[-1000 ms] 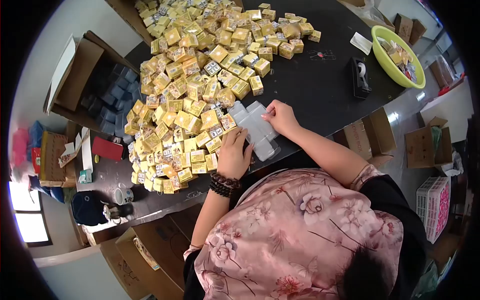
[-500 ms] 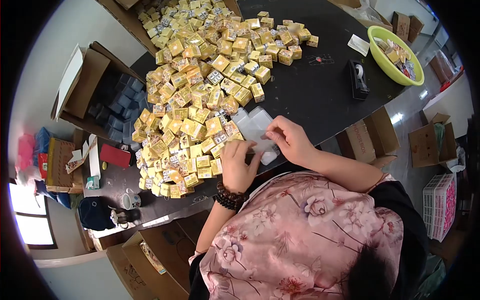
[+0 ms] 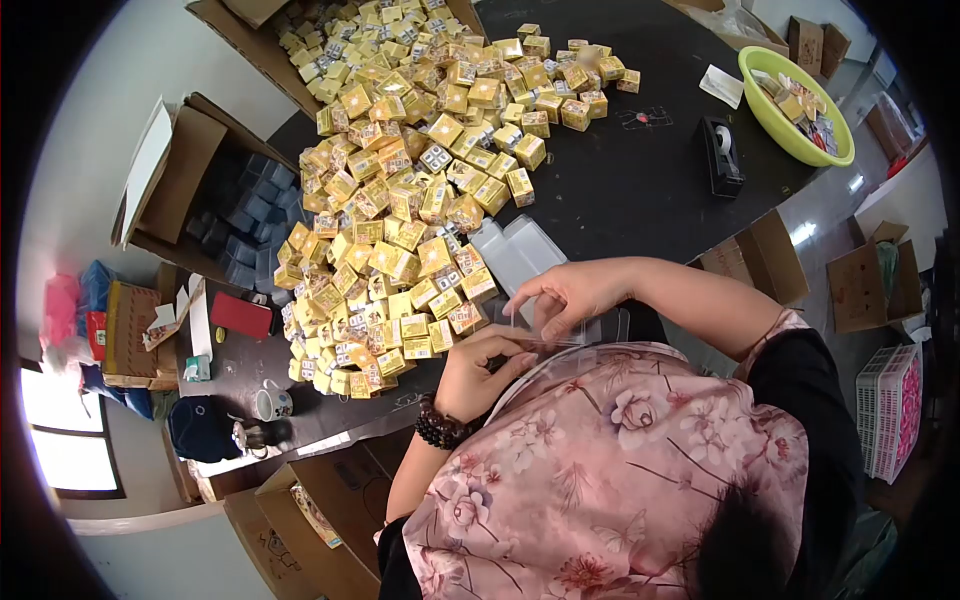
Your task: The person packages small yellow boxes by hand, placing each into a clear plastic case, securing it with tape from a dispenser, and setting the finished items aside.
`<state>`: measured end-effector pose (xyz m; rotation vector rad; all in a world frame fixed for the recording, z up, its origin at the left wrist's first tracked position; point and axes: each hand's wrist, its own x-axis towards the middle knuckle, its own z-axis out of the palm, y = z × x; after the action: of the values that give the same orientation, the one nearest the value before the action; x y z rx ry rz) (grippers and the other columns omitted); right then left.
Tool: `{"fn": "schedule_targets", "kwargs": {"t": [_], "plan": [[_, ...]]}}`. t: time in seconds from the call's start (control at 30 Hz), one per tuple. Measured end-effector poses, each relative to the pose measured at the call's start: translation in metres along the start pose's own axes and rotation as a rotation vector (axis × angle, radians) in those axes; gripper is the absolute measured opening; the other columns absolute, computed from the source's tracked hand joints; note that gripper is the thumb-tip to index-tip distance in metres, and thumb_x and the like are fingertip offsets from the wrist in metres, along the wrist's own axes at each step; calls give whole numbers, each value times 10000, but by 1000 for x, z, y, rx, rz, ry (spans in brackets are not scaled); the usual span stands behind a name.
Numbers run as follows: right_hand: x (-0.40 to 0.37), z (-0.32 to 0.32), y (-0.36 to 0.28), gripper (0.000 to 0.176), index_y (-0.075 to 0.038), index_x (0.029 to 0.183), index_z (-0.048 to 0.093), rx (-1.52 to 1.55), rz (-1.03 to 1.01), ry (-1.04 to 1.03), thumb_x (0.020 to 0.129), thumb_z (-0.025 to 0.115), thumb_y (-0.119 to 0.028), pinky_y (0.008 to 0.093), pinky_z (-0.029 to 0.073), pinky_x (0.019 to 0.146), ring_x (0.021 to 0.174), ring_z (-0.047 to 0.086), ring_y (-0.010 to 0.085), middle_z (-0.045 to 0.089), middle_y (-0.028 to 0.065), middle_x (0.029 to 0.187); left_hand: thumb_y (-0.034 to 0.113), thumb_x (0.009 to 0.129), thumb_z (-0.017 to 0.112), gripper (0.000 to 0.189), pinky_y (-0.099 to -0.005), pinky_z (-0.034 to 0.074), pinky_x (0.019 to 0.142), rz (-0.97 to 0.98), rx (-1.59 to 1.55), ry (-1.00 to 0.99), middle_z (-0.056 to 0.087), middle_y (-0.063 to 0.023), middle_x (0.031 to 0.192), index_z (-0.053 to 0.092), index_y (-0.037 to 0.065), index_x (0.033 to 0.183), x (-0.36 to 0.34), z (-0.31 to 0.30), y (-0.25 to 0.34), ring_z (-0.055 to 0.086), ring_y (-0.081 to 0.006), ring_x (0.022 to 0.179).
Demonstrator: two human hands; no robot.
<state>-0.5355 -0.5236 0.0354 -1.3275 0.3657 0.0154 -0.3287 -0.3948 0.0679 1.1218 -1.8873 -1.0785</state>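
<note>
Both hands meet close to my body at the table's front edge. My left hand, with dark beads at its wrist, has its fingers closed on a thin clear plastic piece. The fingers of my right hand bend down and pinch the same clear piece from the other side. Just beyond my right hand, clear plastic containers lie on the black table. To their left spreads a large heap of small yellow boxes.
A black tape dispenser and a white card lie at the right of the black table. A yellow-green basin stands beyond them. At the left are an open carton, a red case and a mug.
Both hands have moved towards my body, away from the plastic containers, with a clear plastic piece between them. The view has shifted slightly.
</note>
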Motion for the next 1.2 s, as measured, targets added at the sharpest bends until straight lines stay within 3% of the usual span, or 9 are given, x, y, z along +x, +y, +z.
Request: {"fn": "schedule_targets", "kwargs": {"t": [0.03,0.1,0.17,0.3,0.4,0.5,0.67,0.8,1.2], "plan": [[6,-10,3,536,-3,1356,434,-16,-53,-12,889,679,-98,314,528,833,1012,620,157,630,128,1157,10,855,677,61,-264,505,783,-43,-47,-2,686,-113,1031,673,-20,907,-9,2,-7,641,-155,906],[26,-52,6,465,-13,1242,539,-651,-366,666,868,711,-228,316,523,834,1004,620,186,625,107,1134,4,875,656,54,-260,504,790,-175,-339,-5,680,-115,1058,669,-27,917,-21,9,-21,630,-132,919],[52,-106,26,461,-31,1160,575,-1031,-383,1180,777,734,-232,410,471,901,1026,575,350,591,173,1098,-14,919,597,149,-252,495,849,-341,-739,-79,662,-116,1125,637,-43,1060,-29,20,-40,607,-98,986],[63,-142,40,557,-31,1193,535,-1014,-313,1000,754,786,-266,408,461,916,1058,562,351,560,183,1128,26,946,570,424,-279,467,953,-260,-782,-271,655,-122,1154,466,-27,1353,-23,28,-40,598,-141,1086],[51,-127,34,553,-32,1188,519,-594,-376,1083,751,804,-217,369,504,866,1022,593,287,528,142,1132,50,973,529,447,-301,449,988,-308,-781,114,637,-168,1202,405,-35,1394,-26,15,-38,601,-175,1111],[8,-50,-11,515,-51,1197,498,-126,-639,883,761,771,-64,292,543,780,996,597,198,439,83,1191,9,948,538,466,-344,434,1022,-291,-721,441,631,-190,1200,396,-46,1389,-23,1,-35,600,-213,1128],[-25,28,-16,537,-120,1237,539,-722,-473,810,748,738,-16,298,538,826,1095,528,218,405,97,1191,-22,933,553,485,-300,432,987,-211,-551,402,641,-171,1193,394,-36,1391,-9,8,-17,597,-182,1115],[-29,40,-12,477,-118,1304,527,-187,-536,659,854,647,-13,309,526,867,1118,541,195,457,84,1233,8,950,548,449,-266,445,930,-99,-407,379,659,-144,1169,411,-25,1377,-7,17,-14,609,-141,1050],[-26,42,-3,501,-53,1393,466,-287,-454,694,911,590,4,268,479,909,1134,539,119,564,78,1275,-3,964,512,456,-287,463,918,-59,-211,371,664,-134,1137,381,-21,1400,-17,25,-13,614,-156,1038]]}}
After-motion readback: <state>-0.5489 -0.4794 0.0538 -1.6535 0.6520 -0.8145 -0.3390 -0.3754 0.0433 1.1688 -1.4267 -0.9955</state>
